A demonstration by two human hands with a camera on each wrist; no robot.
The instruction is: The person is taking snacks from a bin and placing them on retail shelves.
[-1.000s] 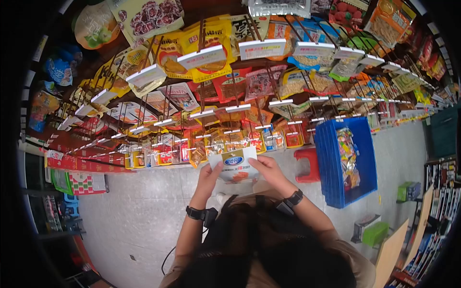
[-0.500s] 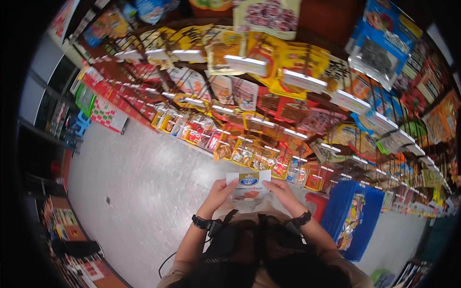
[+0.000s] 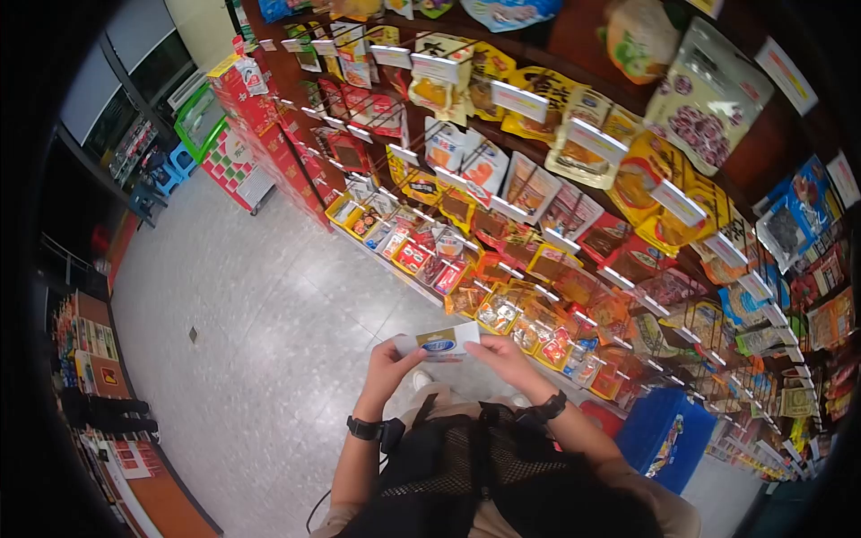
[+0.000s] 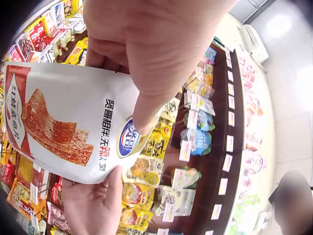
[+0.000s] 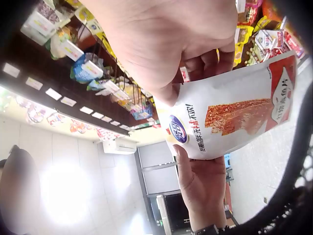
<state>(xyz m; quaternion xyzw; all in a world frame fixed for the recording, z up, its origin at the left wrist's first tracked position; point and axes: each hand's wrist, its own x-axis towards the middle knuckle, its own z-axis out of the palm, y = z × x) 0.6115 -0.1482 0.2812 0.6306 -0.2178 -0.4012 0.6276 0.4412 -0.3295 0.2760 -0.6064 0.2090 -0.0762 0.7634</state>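
Note:
A white snack bag point(image 3: 439, 343) with a blue oval logo is held level in front of the body by both hands. The left hand point(image 3: 391, 366) pinches its left edge, thumb on the printed front. At the opposite edge the right hand point(image 3: 508, 359) grips it the same way. In the left wrist view the bag point(image 4: 58, 117) shows a red end and a picture of brown slices, with the left thumb beside the logo. The right wrist view has the bag point(image 5: 234, 110) between the two hands, the right fingers partly behind it.
Hanging snack packets with white price tags fill the shelf rack point(image 3: 574, 134) ahead and to the right. A blue bin point(image 3: 659, 439) stands at the lower right. Red boxes point(image 3: 269, 134) line the rack's far end, and pale floor point(image 3: 260, 359) lies to the left.
The head view has swung leftward along the rack, so the shelves and blue bin sit further right and lower. Both hands keep hold of the bag, which now looks tipped flatter.

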